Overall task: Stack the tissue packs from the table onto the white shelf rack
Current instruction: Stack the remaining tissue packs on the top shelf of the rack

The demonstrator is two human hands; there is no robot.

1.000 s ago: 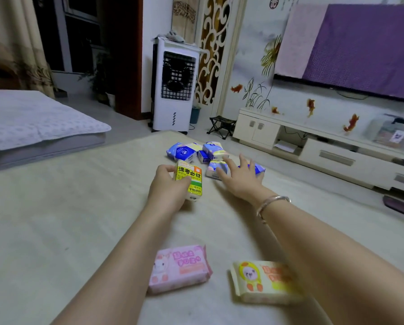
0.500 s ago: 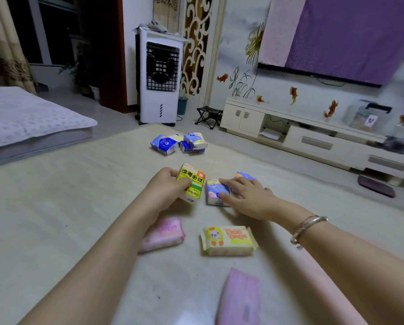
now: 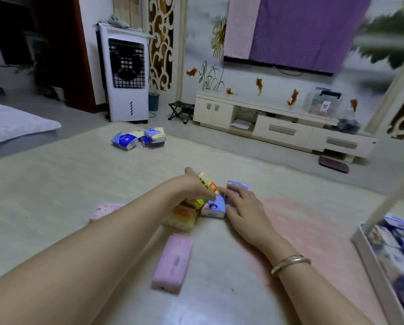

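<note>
My left hand (image 3: 191, 186) grips a yellow-green tissue pack (image 3: 206, 184) with an orange corner, held tilted just above the table. My right hand (image 3: 242, 205) rests with fingers curled over two blue-and-purple tissue packs (image 3: 213, 207) right beside it. A yellow-orange pack (image 3: 182, 216) lies under my left wrist, a pink pack (image 3: 103, 208) to the left, and a plain pink pack (image 3: 172, 263) nearer me. Three blue packs (image 3: 138, 138) sit at the table's far edge. The white shelf rack (image 3: 369, 252) stands at the right edge, with blue packs inside.
The pale table (image 3: 55, 195) has a pink patch on its right side. Beyond it stand a white air cooler (image 3: 127, 73), a small folding stool (image 3: 181, 111) and a low white TV cabinet (image 3: 283, 127). A bed (image 3: 13, 123) lies at the far left.
The view swung right and the rack came into sight. Both hands drew closer together and towards me, the left still holding its pack, the right now over the blue-purple packs.
</note>
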